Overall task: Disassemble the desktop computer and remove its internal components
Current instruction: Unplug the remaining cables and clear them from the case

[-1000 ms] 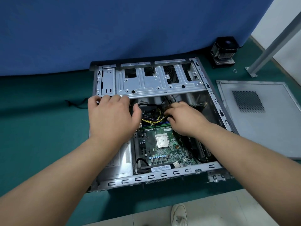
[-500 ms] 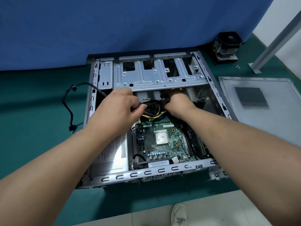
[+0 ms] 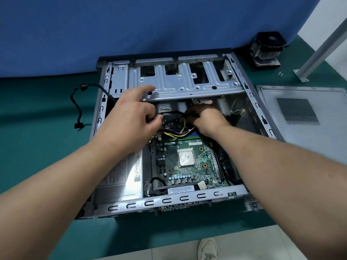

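Desktop computer case [image 3: 169, 200] lies open at frame centre on the green desk [image 3: 37, 147]; since a second ago a black cable [image 3: 78, 107] has come out over its left wall. Left hand [image 3: 131, 117] pinches a black lead, forefinger out; right hand [image 3: 204, 117] grips wiring under the drive cage [image 3: 184, 81] (which blocks access). Side panel [image 3: 304, 117] and cooler [image 3: 266, 49] lie right

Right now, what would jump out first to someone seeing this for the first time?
The open computer case lying flat on the green mat, with the left hand and right hand both deep in the black and yellow cables under the drive cage. In front of them sits the green motherboard with its bare processor; the removed side panel lies to the right.
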Motion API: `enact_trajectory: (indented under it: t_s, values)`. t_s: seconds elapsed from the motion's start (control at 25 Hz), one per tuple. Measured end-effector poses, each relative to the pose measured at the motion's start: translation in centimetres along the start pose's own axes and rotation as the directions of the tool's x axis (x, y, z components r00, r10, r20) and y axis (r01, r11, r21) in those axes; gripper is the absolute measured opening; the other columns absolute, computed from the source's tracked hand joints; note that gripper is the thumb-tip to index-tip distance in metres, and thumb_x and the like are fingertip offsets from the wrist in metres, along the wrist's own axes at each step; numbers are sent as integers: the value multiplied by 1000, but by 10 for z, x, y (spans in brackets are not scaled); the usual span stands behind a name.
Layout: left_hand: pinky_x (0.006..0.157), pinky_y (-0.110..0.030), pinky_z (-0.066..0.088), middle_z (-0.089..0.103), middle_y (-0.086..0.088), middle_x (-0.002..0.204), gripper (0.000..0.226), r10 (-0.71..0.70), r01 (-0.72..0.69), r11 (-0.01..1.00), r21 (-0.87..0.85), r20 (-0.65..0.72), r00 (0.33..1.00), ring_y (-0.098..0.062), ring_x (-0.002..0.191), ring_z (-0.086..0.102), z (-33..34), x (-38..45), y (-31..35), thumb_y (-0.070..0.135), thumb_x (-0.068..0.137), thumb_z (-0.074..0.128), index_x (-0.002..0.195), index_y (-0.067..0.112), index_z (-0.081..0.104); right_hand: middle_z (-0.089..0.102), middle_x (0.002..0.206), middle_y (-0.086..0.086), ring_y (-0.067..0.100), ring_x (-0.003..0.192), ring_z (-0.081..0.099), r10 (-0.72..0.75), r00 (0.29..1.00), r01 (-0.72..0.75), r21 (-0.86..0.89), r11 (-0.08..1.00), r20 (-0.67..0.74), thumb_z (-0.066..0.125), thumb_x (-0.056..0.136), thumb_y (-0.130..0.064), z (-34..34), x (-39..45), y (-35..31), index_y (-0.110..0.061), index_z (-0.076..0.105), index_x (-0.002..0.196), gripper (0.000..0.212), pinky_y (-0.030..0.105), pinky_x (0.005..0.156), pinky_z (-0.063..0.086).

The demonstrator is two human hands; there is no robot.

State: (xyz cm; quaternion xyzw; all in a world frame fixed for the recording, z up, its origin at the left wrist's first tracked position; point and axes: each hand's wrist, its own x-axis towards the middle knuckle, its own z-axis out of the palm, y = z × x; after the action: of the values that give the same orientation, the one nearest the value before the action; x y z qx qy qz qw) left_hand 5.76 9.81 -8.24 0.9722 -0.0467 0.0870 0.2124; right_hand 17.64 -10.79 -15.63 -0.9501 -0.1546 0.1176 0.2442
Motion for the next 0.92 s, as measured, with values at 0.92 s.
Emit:
enact_trajectory:
  t_s: [0.92]
  values:
    - [108, -24, 28, 54, 7, 151, 49, 42, -43, 997, 66, 15, 999, -18, 136, 47, 0, 3, 1, 35, 99, 59, 54, 23, 48, 60, 100, 11, 30, 83, 57, 44, 999, -45, 11, 999, 10, 56, 103, -31, -3, -4, -5, -24, 59, 120, 19, 32, 73, 43]
